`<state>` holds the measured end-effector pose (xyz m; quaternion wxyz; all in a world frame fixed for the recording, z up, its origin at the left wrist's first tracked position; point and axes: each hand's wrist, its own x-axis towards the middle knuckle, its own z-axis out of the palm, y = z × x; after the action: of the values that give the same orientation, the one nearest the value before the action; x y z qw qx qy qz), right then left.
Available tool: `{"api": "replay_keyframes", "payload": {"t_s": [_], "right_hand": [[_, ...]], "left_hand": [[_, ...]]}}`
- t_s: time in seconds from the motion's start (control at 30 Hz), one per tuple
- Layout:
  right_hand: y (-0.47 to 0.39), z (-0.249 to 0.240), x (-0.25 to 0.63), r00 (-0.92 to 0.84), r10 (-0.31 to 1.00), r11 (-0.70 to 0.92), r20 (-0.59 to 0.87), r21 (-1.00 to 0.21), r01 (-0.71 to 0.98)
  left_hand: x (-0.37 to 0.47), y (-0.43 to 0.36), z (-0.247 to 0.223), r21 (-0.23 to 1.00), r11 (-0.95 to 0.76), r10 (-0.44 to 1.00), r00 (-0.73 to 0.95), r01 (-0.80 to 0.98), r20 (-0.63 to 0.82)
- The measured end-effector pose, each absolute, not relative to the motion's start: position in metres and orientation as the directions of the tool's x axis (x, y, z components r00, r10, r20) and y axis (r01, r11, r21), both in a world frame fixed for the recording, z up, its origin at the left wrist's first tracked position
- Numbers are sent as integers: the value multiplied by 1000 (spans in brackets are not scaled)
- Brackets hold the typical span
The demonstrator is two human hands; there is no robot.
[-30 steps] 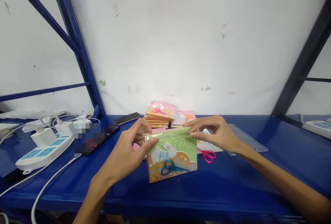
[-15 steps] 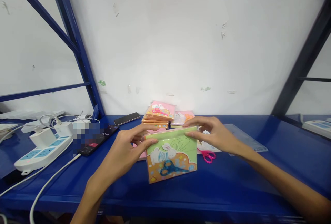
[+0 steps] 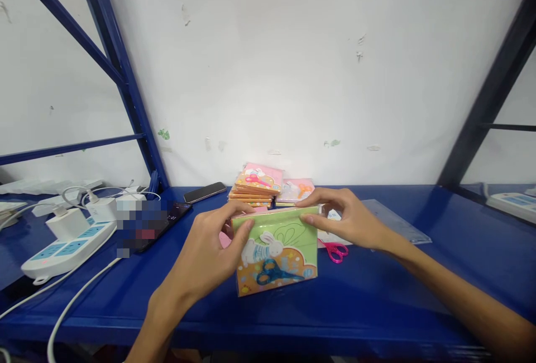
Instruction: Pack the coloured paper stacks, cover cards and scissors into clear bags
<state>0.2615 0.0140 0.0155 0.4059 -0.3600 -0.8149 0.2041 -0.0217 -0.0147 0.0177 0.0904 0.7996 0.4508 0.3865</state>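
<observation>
A green and orange packet [image 3: 288, 240] with a printed white rabbit stands nearly upright on the blue table. Clear film covers it, and blue scissors [image 3: 274, 272] show at its front. My left hand [image 3: 221, 243] pinches the packet's upper left corner, thumb in front and fingers behind. At the upper right edge, my right hand [image 3: 343, 218] grips it the same way. Behind the packet lie pink and white papers, mostly hidden. Pink scissors [image 3: 335, 251] rest just below my right hand.
A stack of similar packets [image 3: 255, 184] stands by the wall, beside a smaller pile [image 3: 296, 191]. Clear plastic sleeves [image 3: 396, 222] lie to the right. On the left are a phone [image 3: 205, 191], a second phone [image 3: 167, 223] and a white power strip [image 3: 69, 251] with cables.
My left hand has shifted slightly, its thumb now more upright along the packet's left edge. My right hand stays at the top right. The packet has barely moved.
</observation>
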Motion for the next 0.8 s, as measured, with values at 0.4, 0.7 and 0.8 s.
{"api": "replay_keyframes", "payload": {"t_s": [0.4,0.7,0.8], "right_hand": [[7,6,246,-368,655,736,660,-445,510],[13,9,256,-417,670,740,614,-500,451],[14,8,257,-411,739,673,534,-620,403]], "left_hand": [[8,-20,8,479,-513,752,104,713,651],[-13,-17,15,582,-511,841,227,633,492],[-21,-16,19,634,-531,844,284,562,454]]}}
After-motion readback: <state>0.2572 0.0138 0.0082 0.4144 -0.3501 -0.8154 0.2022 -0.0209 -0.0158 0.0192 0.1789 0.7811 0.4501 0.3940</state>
